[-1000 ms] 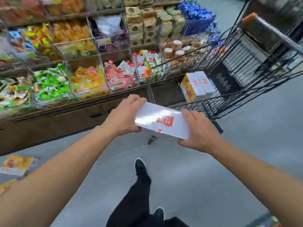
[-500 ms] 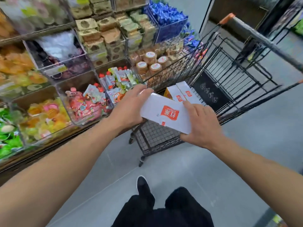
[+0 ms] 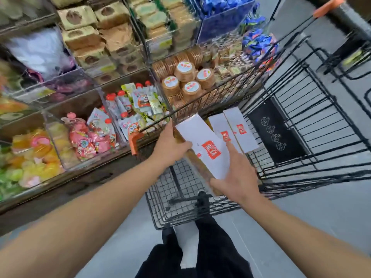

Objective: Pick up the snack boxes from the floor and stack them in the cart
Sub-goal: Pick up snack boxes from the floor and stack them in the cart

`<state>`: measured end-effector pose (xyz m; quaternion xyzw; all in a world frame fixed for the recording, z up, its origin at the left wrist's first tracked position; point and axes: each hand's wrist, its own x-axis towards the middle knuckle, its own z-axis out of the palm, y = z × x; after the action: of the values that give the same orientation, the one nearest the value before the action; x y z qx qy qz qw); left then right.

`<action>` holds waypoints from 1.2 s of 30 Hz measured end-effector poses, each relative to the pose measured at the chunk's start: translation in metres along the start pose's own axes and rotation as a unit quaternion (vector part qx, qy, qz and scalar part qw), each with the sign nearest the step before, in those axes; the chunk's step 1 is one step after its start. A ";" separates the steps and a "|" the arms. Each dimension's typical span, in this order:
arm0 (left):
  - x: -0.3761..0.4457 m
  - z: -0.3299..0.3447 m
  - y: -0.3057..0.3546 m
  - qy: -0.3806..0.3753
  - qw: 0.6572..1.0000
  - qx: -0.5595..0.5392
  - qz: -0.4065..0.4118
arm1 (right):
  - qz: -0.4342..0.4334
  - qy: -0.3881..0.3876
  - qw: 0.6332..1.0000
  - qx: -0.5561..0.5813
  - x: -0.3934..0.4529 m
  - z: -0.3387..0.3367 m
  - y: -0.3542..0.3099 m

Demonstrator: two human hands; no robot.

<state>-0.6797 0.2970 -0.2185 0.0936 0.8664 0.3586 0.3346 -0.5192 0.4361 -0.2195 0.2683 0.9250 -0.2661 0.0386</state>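
snack box point(image 3: 206, 149) tilted, long axis toward cart point(image 3: 313, 141)

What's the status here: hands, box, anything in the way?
Left hand and right hand both grip the snack box, held over the cart. Two boxes already lie inside. Nothing blocks the drop.

Under you runs a smooth grey shop floor point(image 3: 313, 233), and on it stands a black wire shopping cart point(image 3: 301, 137) with orange handle caps. On the cart's mesh bottom you have two white rectangular cardboard snack boxes with red labels point(image 3: 230, 127), lying side by side and touching. To your left the floor carries a dark wooden display counter point(image 3: 66, 189), with clear plastic bins of bright wrapped sweets point(image 3: 80, 141) set on top.
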 end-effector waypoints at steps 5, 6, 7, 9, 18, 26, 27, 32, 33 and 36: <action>0.038 0.068 -0.006 -0.065 0.955 -0.235 -0.166 | 0.012 -0.047 0.999 0.008 0.047 0.027 0.031; 0.047 0.077 -0.010 -0.053 0.952 -0.244 -0.175 | 0.007 -0.051 0.999 -0.010 0.056 0.034 0.038; 0.054 0.085 -0.013 -0.047 0.947 -0.256 -0.187 | 0.001 -0.057 0.998 -0.031 0.064 0.040 0.045; 0.076 0.102 -0.021 -0.036 0.937 -0.273 -0.214 | -0.011 -0.091 0.994 -0.063 0.083 0.061 0.065; 0.148 0.142 -0.048 -0.046 0.941 -0.265 -0.206 | -0.001 -0.197 0.980 -0.029 0.123 0.126 0.113; 0.186 0.166 -0.072 -0.062 0.954 -0.246 -0.162 | -0.154 -0.270 0.914 -0.261 0.161 0.152 0.169; 0.185 0.168 -0.075 -0.057 0.952 -0.252 -0.166 | -0.152 -0.283 0.906 -0.276 0.165 0.151 0.171; 0.182 0.169 -0.086 -0.050 0.952 -0.247 -0.175 | -0.158 -0.280 0.899 -0.297 0.170 0.149 0.168; 0.180 0.168 -0.085 -0.053 0.952 -0.242 -0.180 | -0.157 -0.281 0.897 -0.303 0.167 0.149 0.169; 0.172 0.165 -0.076 -0.071 0.960 -0.205 -0.178 | -0.148 -0.280 0.895 -0.316 0.160 0.151 0.168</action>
<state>-0.6976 0.4032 -0.4446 -0.1072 0.7506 0.4560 0.4660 -0.5794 0.5549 -0.4619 0.0164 0.9405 -0.0268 0.3385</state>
